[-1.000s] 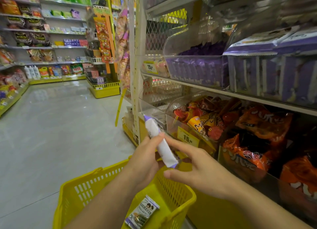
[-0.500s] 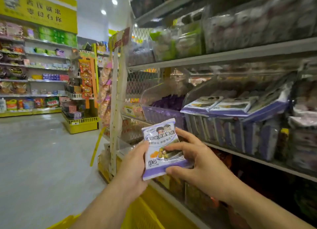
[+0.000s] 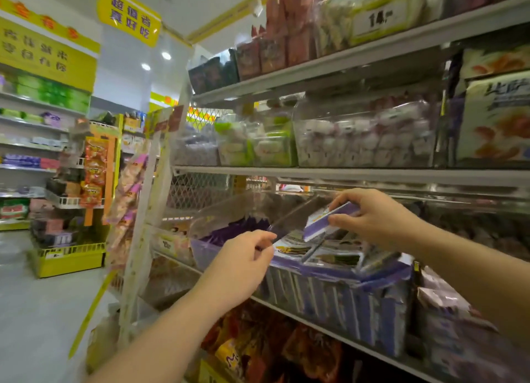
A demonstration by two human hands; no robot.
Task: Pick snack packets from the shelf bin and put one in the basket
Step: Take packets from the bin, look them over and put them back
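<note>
The shelf bin [image 3: 329, 291] sits on a shelf [image 3: 301, 319], packets [image 3: 332, 258] lying inside. Above it the right hand [image 3: 372, 219] holds a snack packet [image 3: 321, 225]; the left hand [image 3: 243, 256] is at its left.

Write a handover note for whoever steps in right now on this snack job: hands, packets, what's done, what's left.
Left hand: appears to pinch the edge of the clear lid of the bin, holding it up.
Right hand: pinches a purple packet just above the open bin.
Other packets lie flat on top in the bin.
Basket: out of view, so what is in it cannot be checked.
Done: lid up, one packet in hand.
Left: probably bring the packet to the basket and let the lid down.
</note>
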